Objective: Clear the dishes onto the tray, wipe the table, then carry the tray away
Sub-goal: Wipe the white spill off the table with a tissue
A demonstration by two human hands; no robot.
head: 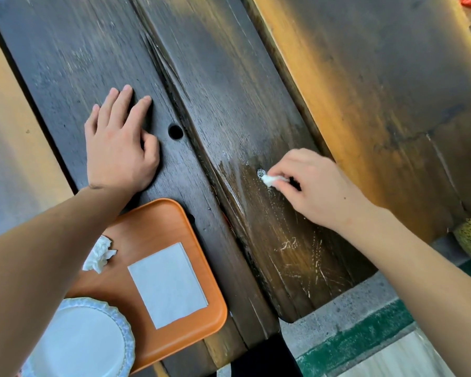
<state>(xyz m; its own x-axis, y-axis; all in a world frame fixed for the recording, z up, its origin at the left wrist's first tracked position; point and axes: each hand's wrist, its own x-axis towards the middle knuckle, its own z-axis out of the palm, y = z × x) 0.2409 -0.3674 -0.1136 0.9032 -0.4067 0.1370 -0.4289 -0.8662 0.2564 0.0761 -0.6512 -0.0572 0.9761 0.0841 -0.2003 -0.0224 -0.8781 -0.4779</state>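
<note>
The wiping step is in hand. The right hand (318,186) pinches a small white wad of tissue (271,180) at its fingertips and presses it on the dark wooden table (242,91), at the far edge of a wet, streaked patch that runs from there back toward the person. To do this well, the wad should probably sweep in overlapping strokes along the grain, with steady pressure, so no residue is left in the groove to the left of that hand. The left hand (119,148) lies flat on the table, fingers relaxed, grasping nothing. Just behind its wrist sits the orange tray (207,300), carrying a white plate (85,338), a flat napkin (167,285) and a crumpled tissue (98,254).
</note>
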